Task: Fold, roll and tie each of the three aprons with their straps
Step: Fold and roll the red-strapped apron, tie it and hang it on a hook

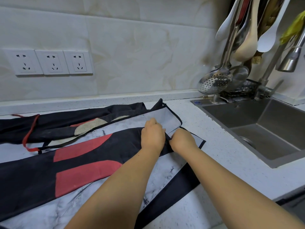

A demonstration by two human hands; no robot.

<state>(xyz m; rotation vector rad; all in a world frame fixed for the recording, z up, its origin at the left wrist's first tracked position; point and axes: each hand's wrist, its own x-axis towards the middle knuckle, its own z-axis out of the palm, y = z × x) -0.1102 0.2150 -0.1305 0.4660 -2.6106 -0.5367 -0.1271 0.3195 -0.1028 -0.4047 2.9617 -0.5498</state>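
Both hands are at the right end of the black cloth apron with red patches (85, 171), which lies spread flat on the white speckled stone counter (222, 146), to the left of the sink. The left hand (152, 134) has its fingers bent down and grips the black end edge of this apron; its fingertips are hidden under the hand. The right hand (183, 139) is just beside it, almost touching, with the fingers curled, and pinches the same black edge where it meets the pale grey cloth with black border (165, 119).

I count two aprons with certainty. The second one, a black apron with beige round patches (66, 124), lies behind the first, nearer the wall, and a thin red strap (30, 131) lies in a loop on it. A grey-white marbled cloth (165, 172) lies under the forearms; I cannot tell if it is a third apron or the back side of one.

On the wall there are three white wall sockets (53, 62) in a row. At the right is one steel sink (264, 123), and above its corner hangs one perforated metal skimmer (214, 82) among other utensils.
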